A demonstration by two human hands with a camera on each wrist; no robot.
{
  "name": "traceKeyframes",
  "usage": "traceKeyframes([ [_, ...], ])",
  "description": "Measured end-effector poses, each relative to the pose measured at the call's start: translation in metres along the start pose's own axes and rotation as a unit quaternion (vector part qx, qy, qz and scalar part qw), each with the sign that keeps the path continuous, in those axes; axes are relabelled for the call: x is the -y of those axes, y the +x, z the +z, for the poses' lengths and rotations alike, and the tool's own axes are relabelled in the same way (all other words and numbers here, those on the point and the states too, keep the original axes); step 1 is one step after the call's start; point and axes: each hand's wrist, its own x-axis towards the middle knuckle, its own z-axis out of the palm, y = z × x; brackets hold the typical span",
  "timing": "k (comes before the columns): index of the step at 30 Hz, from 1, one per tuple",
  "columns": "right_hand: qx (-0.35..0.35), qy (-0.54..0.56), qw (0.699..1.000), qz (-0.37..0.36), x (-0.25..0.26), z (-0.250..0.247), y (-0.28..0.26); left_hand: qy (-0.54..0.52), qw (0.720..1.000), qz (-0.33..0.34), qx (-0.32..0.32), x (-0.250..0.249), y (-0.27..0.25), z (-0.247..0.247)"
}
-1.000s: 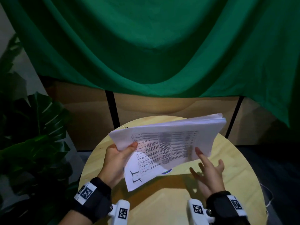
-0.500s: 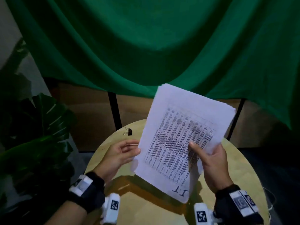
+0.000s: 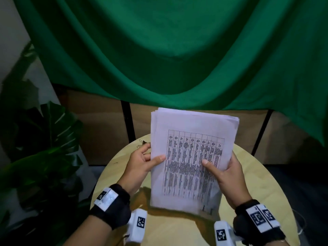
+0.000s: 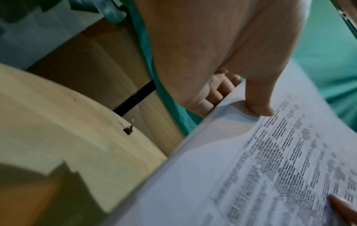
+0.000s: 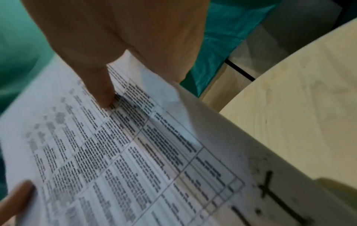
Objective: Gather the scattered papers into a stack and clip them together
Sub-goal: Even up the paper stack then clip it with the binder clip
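A stack of white papers (image 3: 188, 157) with a printed table on top stands upright on its lower edge on the round wooden table (image 3: 257, 189). My left hand (image 3: 142, 162) grips the stack's left edge, thumb on the front and fingers behind. My right hand (image 3: 225, 169) grips the right edge the same way. The left wrist view shows the thumb pressed on the papers (image 4: 270, 168); the right wrist view shows the other thumb on the papers (image 5: 135, 152). A small black binder clip (image 3: 142, 143) lies on the table's far left rim, also seen as the clip (image 4: 128, 130).
A green cloth (image 3: 168, 50) hangs behind the table over a wooden panel (image 3: 99, 135) with black posts. A large leafy plant (image 3: 44, 148) stands to the left of the table.
The stack turned from lying flat in my left hand to upright. My right hand took hold of it, then my left hand closed on its left edge and the sheets squared up.
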Motion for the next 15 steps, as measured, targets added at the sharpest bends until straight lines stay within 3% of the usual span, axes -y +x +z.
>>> traceKeyframes([
  [2, 0.006, -0.011, 1.0, 0.004, -0.001, 0.001, -0.003, 0.032, 0.999, 0.006, -0.005, 0.001, -0.003, 0.003],
  [7, -0.056, -0.012, 0.998, -0.031, -0.004, 0.022, -0.012, 0.089, 0.987, 0.078, -0.107, 0.006, -0.015, 0.028],
  [15, -0.067, -0.009, 0.997, -0.03, -0.011, 0.03, -0.013, 0.068, 0.992, 0.059, -0.083, 0.013, -0.019, 0.032],
])
